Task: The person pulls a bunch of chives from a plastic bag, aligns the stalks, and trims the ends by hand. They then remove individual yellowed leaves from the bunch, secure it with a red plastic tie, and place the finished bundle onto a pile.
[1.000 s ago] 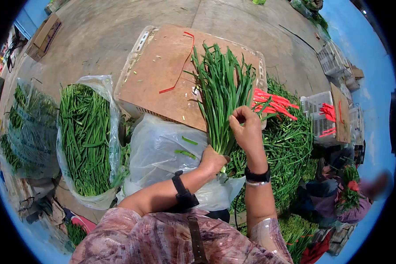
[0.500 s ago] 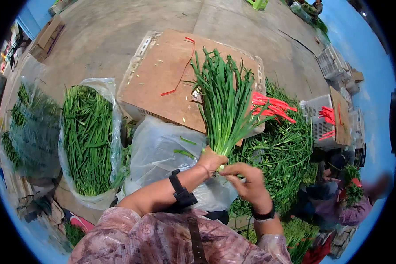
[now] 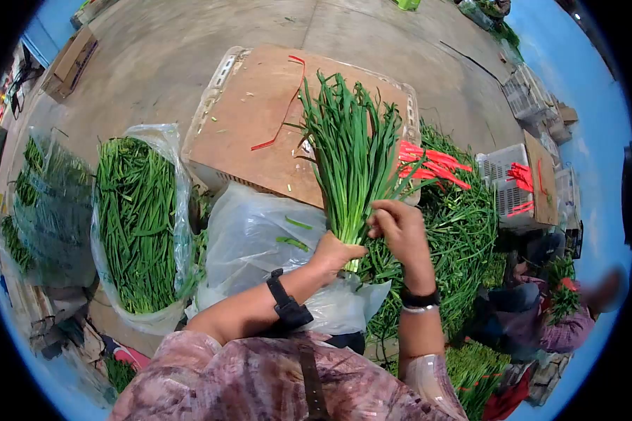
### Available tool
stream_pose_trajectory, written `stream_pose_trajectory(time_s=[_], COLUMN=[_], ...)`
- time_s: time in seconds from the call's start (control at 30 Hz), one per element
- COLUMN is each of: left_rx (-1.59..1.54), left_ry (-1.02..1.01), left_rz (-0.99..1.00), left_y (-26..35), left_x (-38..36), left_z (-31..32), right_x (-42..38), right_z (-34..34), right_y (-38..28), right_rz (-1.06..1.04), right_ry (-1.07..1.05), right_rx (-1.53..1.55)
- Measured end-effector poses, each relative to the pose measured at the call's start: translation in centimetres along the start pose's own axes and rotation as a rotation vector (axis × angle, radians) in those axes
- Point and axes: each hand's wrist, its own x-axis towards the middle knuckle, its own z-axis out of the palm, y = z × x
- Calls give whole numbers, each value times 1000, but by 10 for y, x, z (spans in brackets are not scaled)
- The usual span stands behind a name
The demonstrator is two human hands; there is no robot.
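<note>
My left hand (image 3: 335, 252) is wrapped around the pale lower stems of a bunch of garlic chives (image 3: 351, 161), whose green leaves fan out over the board. Just right of those stems is my right hand (image 3: 398, 231), its fingers curled in a pinch beside the bunch. Whatever those fingers hold, if anything, is too small to make out. Below the left hand lies a clear plastic sheet (image 3: 242, 235) with a few loose leaf pieces on it.
A brown board (image 3: 239, 112) on a crate carries a red strip (image 3: 288, 123). Red ties (image 3: 435, 165) lie beside heaped chives (image 3: 442, 259) at right. Bagged greens (image 3: 137, 224) stand at left. Another person (image 3: 562, 316) holds a bunch at far right.
My right hand has moved up from the stem ends to beside the stems above my left hand. My left hand keeps its grip on the bunch.
</note>
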Motion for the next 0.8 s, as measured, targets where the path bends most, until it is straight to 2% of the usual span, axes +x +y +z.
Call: stream_pose_trajectory(time_s=[0.03, 0.1, 0.17, 0.2, 0.23, 0.33, 0.43, 0.8], left_rx=[-95, -16, 43, 2, -31, -132, -66, -112], left_ry=[-42, -42, -43, -40, -49, -68, -24, -62], left_rz=[4, -55, -87, -43, -68, -101, -139, -171], left_y=[1, 4, 7, 13, 12, 10, 15, 4], left_x=[0, 0, 0, -5, -4, -2, -5, 3], left_z=[-1, -4, -5, -1, -3, -8, -4, -14], right_x=[9, 26, 27, 25, 20, 18, 24, 53], right_z=[8, 19, 34, 44, 49, 53, 48, 47], right_y=[1, 14, 12, 3, 6, -2, -2, 2], right_rz=[-36, -187, -215, -127, -228, -150, -139, -148], right_ry=[-37, 22, 36, -9, 34, 13, 35, 111], right_rx=[-155, -570, -820, -817, -819, -841, -824, -926])
